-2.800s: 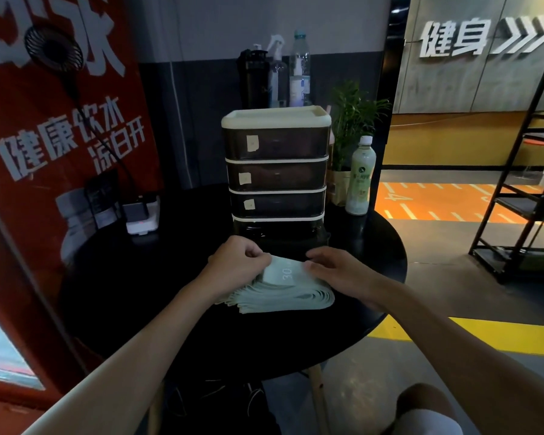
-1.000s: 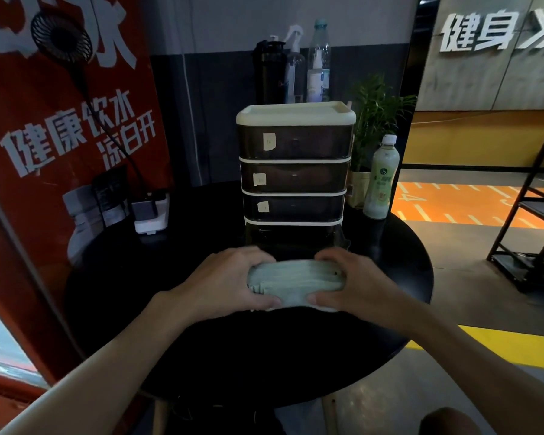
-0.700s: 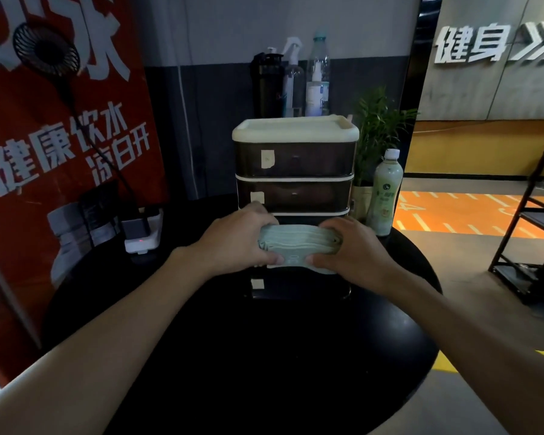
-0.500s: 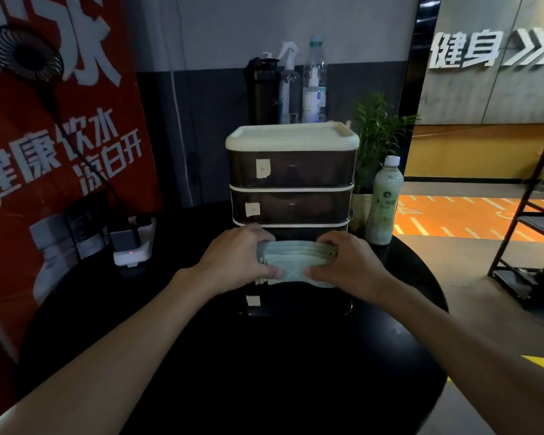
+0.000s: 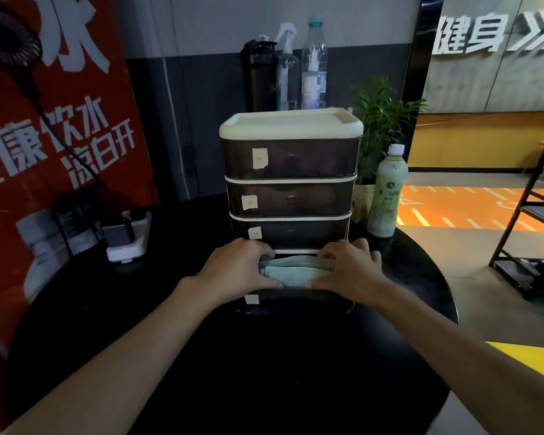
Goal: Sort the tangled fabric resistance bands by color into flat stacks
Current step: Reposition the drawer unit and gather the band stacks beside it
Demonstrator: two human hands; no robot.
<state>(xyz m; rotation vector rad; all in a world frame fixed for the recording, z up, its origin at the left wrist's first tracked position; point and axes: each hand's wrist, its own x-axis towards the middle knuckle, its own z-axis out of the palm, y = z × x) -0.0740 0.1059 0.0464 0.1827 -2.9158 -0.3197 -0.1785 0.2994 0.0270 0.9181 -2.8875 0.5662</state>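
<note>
A round black worktop (image 5: 280,372) is carrying a smoky-brown plastic drawer tower with a cream lid (image 5: 291,161) at its centre. The tower's bottom drawer (image 5: 296,301) is standing pulled out toward the person. The left hand (image 5: 236,271) and right hand (image 5: 350,271) are gripping a flat stack of pale green fabric resistance bands (image 5: 292,271) from 9 and 3 o'clock, fingers curling round its ends, holding it in the drawer's opening. A pale green drink bottle (image 5: 387,196) is standing at the tower's 2 o'clock.

Between your left hand (image 5: 236,273) and right hand (image 5: 350,271), matt cloth bands (image 5: 296,271); just beyond, glossy smoked-plastic drawers (image 5: 308,161) bearing paper labels (image 5: 259,158).
</note>
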